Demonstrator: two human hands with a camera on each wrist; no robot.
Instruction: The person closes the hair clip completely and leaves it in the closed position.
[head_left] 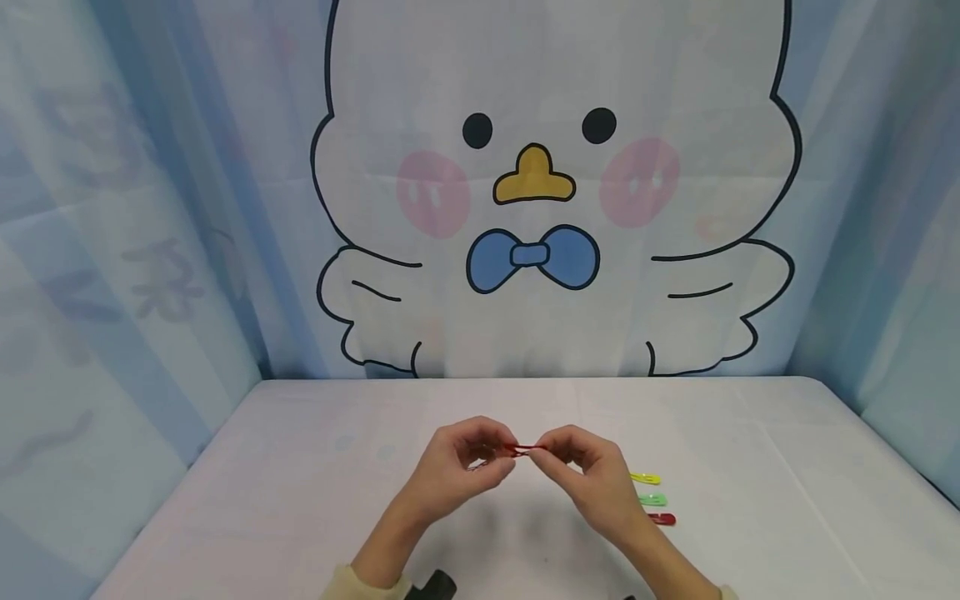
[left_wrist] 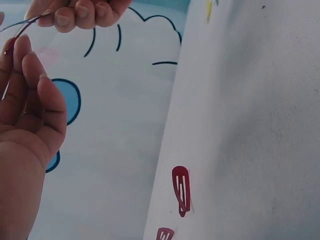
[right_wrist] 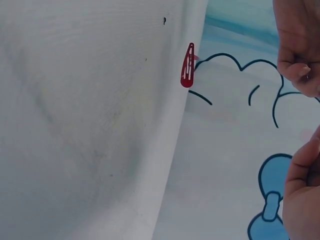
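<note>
Both hands meet above the white table, in the middle of the head view. Between the fingertips they hold a thin red snap hair clip, seen edge-on with its strips apart. My left hand pinches one end between thumb and fingers. At the other end, my right hand pinches with thumb and forefinger. In the left wrist view the clip looks forked, partly covered by fingers. The right wrist view cuts off both hands at its edge and does not show this clip.
Beside the right forearm lie a yellow clip, a green clip and a dark red clip. Two more red clips, a whole one and a cut-off one, lie on the table. A patterned curtain hangs behind the table.
</note>
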